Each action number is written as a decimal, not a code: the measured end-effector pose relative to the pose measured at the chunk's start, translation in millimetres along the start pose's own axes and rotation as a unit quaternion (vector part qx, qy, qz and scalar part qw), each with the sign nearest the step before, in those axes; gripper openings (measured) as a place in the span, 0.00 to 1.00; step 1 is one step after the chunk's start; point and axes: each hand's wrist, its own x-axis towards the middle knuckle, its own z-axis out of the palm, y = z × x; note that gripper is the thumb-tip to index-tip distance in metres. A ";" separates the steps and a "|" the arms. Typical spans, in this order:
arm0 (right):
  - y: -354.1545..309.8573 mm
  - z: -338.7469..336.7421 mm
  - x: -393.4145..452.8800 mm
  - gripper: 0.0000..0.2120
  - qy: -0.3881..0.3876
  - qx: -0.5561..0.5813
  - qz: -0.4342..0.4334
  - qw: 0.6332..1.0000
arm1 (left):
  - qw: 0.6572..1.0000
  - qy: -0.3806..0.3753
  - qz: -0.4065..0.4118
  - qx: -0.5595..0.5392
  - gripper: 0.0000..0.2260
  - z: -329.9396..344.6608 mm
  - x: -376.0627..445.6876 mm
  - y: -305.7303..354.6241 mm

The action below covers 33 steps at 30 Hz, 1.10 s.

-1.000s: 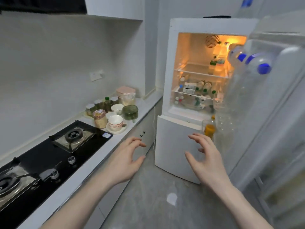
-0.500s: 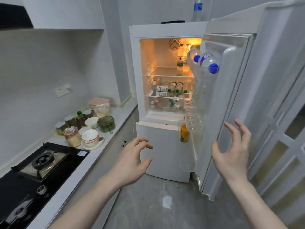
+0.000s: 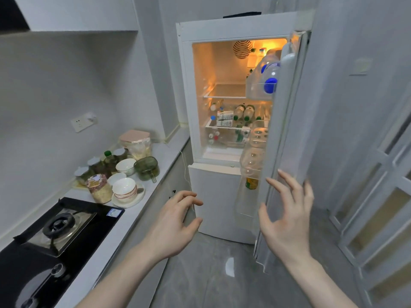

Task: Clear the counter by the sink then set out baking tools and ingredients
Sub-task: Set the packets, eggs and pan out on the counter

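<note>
A white fridge (image 3: 213, 196) stands ahead with its upper door (image 3: 287, 130) swung open to the right and the inside lit. Its shelves hold bottles and small cartons (image 3: 225, 119). Clear bottles with blue caps (image 3: 270, 85) sit in the door racks. My right hand (image 3: 287, 221) hovers with spread fingers just in front of the door's lower edge; contact cannot be told. My left hand (image 3: 171, 227) floats empty with loosely curled fingers in front of the lower fridge door.
On the counter (image 3: 142, 210) to the left stand stacked bowls on a plate (image 3: 125, 192), a grain jar (image 3: 99, 188), a green cup (image 3: 148, 168), a pink-lidded container (image 3: 135, 143) and small jars. A black gas hob (image 3: 55, 230) fills the near counter. Glass-panelled doors (image 3: 378, 218) stand at the right.
The view has swung right and back, so the fridge door now appears edge-on. My right hand moved right and up to the door's lower edge. My left hand stayed in mid-air.
</note>
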 end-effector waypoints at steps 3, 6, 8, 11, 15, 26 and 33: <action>-14.5 30.7 2.9 0.28 -0.038 0.014 -0.022 0.999 | 1.000 0.001 -0.009 -0.021 0.12 -5.1 12.9 -24.1; -27.2 68.9 11.1 0.28 -0.070 0.020 -0.057 0.996 | 0.999 0.006 -0.016 -0.027 0.11 -14.5 27.5 -55.6; -33.7 94.0 18.1 0.29 -0.086 0.014 -0.071 0.994 | 0.999 0.011 -0.016 -0.028 0.11 -23.7 37.9 -78.0; -43.1 132.1 31.5 0.33 -0.108 0.003 -0.073 0.991 | 0.999 0.016 -0.024 -0.023 0.12 -40.0 57.2 -112.9; -55.6 173.7 50.3 0.33 -0.122 -0.002 -0.083 0.989 | 0.999 0.028 -0.029 -0.019 0.12 -56.7 82.6 -147.7; -21.5 236.6 120.9 0.27 -0.155 0.065 -0.082 0.982 | 0.999 0.038 -0.024 -0.019 0.11 -55.7 159.2 -192.0; 50.9 251.7 190.2 0.27 -0.142 0.068 -0.069 0.985 | 0.990 0.091 -0.060 -0.090 0.16 -35.5 250.3 -184.3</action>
